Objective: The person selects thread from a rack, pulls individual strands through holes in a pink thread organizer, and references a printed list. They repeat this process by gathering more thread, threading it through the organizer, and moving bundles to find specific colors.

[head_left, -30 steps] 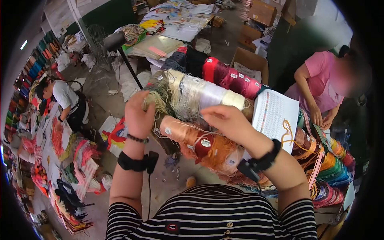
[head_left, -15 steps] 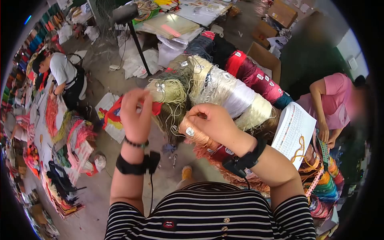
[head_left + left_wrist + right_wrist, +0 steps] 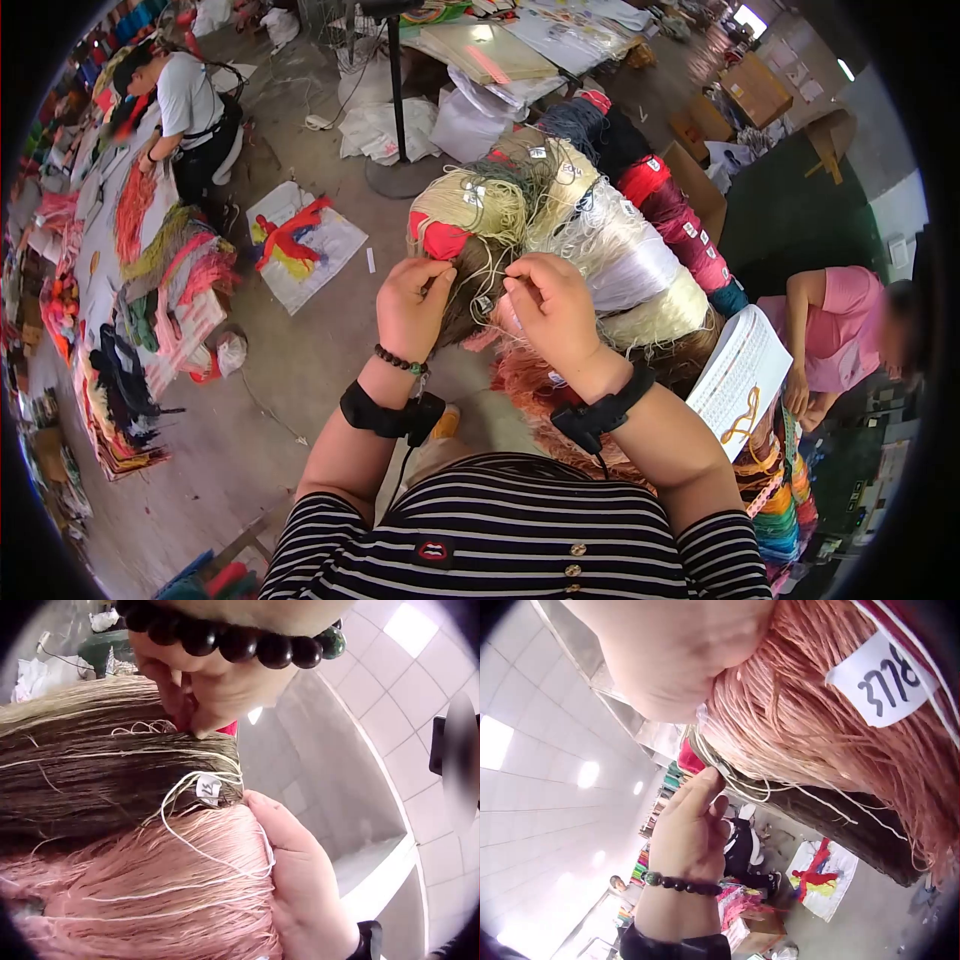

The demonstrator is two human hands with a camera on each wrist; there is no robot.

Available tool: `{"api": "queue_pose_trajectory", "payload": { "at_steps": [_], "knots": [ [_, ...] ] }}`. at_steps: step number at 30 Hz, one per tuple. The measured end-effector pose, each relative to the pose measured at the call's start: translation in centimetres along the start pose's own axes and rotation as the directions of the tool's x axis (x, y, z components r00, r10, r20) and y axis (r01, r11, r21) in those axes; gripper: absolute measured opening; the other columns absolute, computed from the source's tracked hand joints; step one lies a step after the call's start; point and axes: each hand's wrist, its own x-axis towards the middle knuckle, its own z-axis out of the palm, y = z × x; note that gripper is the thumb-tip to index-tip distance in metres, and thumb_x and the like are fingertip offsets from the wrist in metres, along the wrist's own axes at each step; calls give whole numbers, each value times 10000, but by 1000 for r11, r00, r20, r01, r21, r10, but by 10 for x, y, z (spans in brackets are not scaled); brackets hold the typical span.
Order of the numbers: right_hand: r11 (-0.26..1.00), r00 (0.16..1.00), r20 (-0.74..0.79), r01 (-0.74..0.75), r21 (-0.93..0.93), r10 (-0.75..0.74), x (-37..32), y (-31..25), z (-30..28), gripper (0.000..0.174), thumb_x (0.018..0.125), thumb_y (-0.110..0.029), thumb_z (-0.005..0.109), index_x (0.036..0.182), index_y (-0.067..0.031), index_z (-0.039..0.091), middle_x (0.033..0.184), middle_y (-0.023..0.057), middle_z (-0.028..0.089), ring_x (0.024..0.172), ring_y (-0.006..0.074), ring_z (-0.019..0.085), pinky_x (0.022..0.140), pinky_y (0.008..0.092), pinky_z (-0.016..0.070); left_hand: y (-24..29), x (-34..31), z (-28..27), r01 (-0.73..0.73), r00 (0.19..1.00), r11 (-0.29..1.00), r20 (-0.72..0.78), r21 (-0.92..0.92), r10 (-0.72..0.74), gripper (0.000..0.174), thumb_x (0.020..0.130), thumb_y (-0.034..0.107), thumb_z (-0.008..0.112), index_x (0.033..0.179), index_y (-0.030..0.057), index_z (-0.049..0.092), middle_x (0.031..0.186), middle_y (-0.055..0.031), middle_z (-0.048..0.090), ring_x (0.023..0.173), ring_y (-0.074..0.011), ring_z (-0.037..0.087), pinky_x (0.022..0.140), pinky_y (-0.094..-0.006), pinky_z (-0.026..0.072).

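My left hand pinches at the end of a dark brown yarn bundle, just above its white tag. A red piece covers the end of the cream yarn bundle beside it. With bent fingers, my right hand grips the end of the salmon-pink yarn bundle; one finger reaches to the brown bundle's edge. Loose white strings loop across both bundles. A tag marked 3778 lies on pink yarn in the right wrist view.
White yarn and dark red yarn extend along the rack. A printed sheet lies at right, near a person in pink. Another person bends over yarn at left. A black stand rises behind.
My left hand has come down and right to the brown bundle. My right hand has moved from above the yarn to the pink bundle's end. The head view has shifted.
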Motion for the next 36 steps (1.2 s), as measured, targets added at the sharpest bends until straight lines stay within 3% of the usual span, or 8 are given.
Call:
{"api": "queue_pose_trajectory", "payload": {
  "at_steps": [3, 6, 11, 17, 20, 29, 34, 36],
  "knots": [
    [997, 999, 9, 49, -52, -49, -1, 1, -1, 97, 840, -44, 669, 925, -17, 630, 927, 105, 631, 692, 212, 599, 585, 290, 475, -9, 0, -5, -25, 1000, 1000, 0, -6, 25, 99, 845, 68, 689, 913, -2, 703, 840, -108, 648, 746, -204, 610, 689, -300, 480],
    [999, 999, -5, 33, -34, -33, -2, 2, 1, 108, 821, -103, 658, 913, -52, 635, 913, 127, 653, 860, 348, 606, 777, 419, 480, -8, 1, -10, -38, 999, 999, -24, -3, 38, 83, 847, 81, 673, 879, 7, 692, 808, -125, 645, 755, -279, 621, 699, -347, 485],
    [988, 993, -30, 113, -104, -117, -1, 0, -1, 106, 823, -109, 655, 911, -53, 635, 917, 128, 655, 861, 346, 612, 780, 421, 481, -13, -2, -13, 70, 997, 997, 18, -32, -69, 117, 867, 104, 664, 871, -12, 677, 794, -134, 632, 727, -284, 607, 681, -346, 476],
    [985, 990, -39, 129, -118, -135, -1, -2, -1, 100, 823, -105, 654, 905, -51, 635, 914, 128, 655, 859, 346, 613, 777, 423, 480, -28, -4, -15, 83, 996, 986, 27, -146, -80, 135, 914, 118, 640, 892, -10, 676, 772, -64, 630, 704, -154, 584, 638, -284, 453],
    [982, 989, -50, 135, -129, -143, -1, -2, 0, 98, 822, -102, 654, 902, -50, 633, 912, 126, 654, 857, 345, 612, 774, 423, 480, -33, -5, -17, 293, 955, 874, 82, -387, -284, 133, 949, 127, 613, 937, 8, 672, 802, -2, 630, 716, -86, 556, 629, -238, 438],
    [982, 989, -60, 123, -143, -132, -2, -3, 2, 98, 816, -100, 660, 897, -53, 633, 906, 118, 653, 848, 340, 611, 769, 417, 481, -21, -7, -27, 423, 878, 560, 168, -713, -448, 96, 988, 162, 549, 994, 96, 618, 896, 8, 642, 717, -57, 553, 559, -194, 392],
    [985, 989, -54, 127, -120, -134, -1, -4, 0, 88, 813, -99, 653, 887, -57, 628, 889, 105, 648, 837, 332, 610, 760, 414, 479, -55, -16, -110, 418, 847, 555, 88, -719, -524, 105, 985, 238, 554, 922, 155, 545, 810, 48, 555, 623, -47, 465, 505, -178, 351],
    [987, 991, -44, 122, -108, -128, -1, -3, -1, 83, 813, -98, 649, 881, -58, 623, 876, 100, 643, 831, 329, 608, 756, 414, 476, -97, -24, -171, 440, 745, 522, -27, -731, -667, 100, 946, 226, 586, 871, 178, 540, 756, 71, 513, 588, -46, 450, 468, -182, 336]
  ]
}}
